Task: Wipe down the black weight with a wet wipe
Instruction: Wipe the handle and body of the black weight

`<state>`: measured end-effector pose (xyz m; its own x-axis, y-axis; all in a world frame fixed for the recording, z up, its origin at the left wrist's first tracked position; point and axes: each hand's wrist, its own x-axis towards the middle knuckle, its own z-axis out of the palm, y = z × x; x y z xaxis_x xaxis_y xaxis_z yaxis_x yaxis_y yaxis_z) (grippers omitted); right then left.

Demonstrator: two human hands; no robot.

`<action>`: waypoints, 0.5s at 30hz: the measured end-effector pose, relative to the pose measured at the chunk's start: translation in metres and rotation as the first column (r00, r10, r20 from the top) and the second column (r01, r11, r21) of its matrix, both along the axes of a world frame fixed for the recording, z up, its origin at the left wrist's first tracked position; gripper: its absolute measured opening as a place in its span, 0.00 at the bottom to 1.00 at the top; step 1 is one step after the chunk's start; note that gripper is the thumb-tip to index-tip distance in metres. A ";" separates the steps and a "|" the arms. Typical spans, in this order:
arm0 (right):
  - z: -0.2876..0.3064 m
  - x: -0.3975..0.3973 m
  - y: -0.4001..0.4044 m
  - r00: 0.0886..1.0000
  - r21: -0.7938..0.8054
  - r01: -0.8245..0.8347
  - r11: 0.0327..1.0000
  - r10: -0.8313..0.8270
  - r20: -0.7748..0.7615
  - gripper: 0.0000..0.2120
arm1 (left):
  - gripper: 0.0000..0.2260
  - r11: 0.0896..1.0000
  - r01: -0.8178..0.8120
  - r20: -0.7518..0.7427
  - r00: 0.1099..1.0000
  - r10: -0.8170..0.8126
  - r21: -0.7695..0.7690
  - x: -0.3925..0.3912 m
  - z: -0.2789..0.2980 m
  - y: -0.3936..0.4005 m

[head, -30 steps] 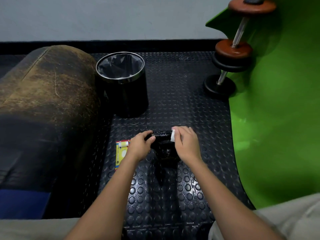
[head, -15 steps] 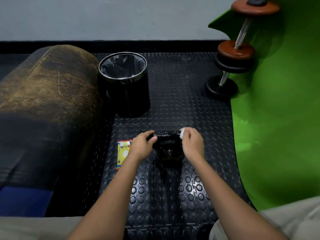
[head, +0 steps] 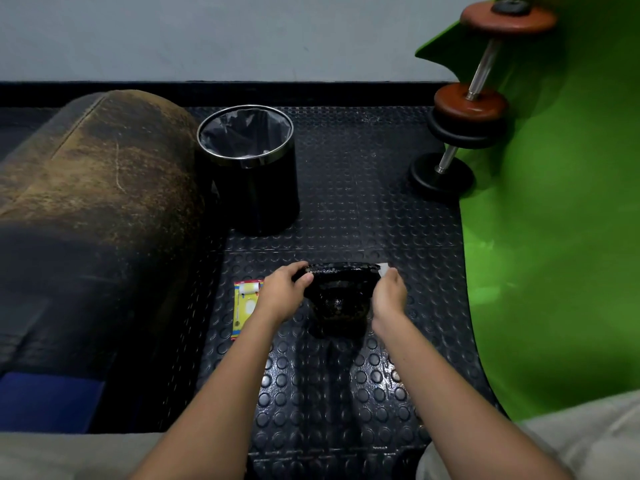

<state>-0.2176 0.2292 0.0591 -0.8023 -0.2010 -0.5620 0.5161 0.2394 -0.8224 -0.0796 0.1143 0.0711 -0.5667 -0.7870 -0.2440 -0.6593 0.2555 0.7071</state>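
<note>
Both hands are on the black weight (head: pixel 337 299): my left hand (head: pixel 282 294) grips the left end of its handle, and my right hand (head: pixel 389 292) pinches the wet wipe (head: pixel 383 268) against the handle's right end. That weight sits on the studded floor mat (head: pixel 346 393), just right of a yellow wipe packet (head: pixel 245 308), with a lined bin (head: pixel 247 168) farther off and a dumbbell (head: pixel 467 109) leaning at far right. I judge the wiping mid-course: the handle looks under way, while the body below probably remains, though I cannot tell what is already clean.
</note>
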 end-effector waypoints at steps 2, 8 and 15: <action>0.005 0.008 -0.013 0.997 0.024 0.074 0.997 -0.073 -0.011 0.19 | 0.19 1.000 0.000 0.000 1.000 0.000 -0.001 0.000 -0.001 0.000; 0.033 0.013 -0.028 0.976 -0.071 0.199 0.977 -0.191 0.108 0.18 | 0.19 1.000 -0.001 -0.010 1.000 0.001 -0.006 -0.001 -0.001 0.000; 0.027 -0.016 -0.007 0.904 -0.147 0.286 0.947 -0.215 0.370 0.29 | 0.19 1.000 0.005 -0.005 1.000 -0.005 0.000 -0.001 -0.001 -0.001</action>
